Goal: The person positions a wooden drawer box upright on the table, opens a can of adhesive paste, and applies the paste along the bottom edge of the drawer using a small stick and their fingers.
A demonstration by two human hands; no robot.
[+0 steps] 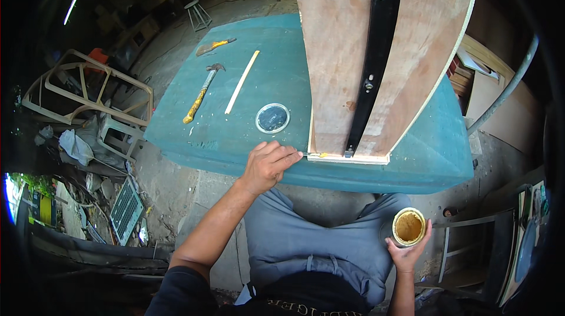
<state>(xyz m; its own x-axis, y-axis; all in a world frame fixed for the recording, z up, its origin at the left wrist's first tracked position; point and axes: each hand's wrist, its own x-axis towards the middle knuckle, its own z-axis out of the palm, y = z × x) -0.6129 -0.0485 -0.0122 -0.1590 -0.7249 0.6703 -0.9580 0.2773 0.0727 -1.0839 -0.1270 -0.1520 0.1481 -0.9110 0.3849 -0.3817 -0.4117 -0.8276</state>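
Observation:
My left hand [268, 166] pinches a thin stick-like applicator [312, 154]; yellow paste coats its far end, which touches the near left corner of a plywood piece [335, 80]. Down the middle of that plywood runs a black metal drawer slide [379, 39]. The fingers hide most of the applicator, so its exact kind is unclear. Over by my right thigh, my right hand [407, 255] is wrapped around an open can [409, 227] of yellow-brown paste, its mouth facing up. A round lid [272, 118] lies on the table just beyond my left hand.
The teal-covered table [235, 151] also bears a claw hammer [203, 93], a thin wood strip [242, 82] and a yellow-handled tool [215, 47]. A curved wooden frame [88, 95] stands on the floor at left. At right, a grey hose [509, 89] arcs beside stacked boards.

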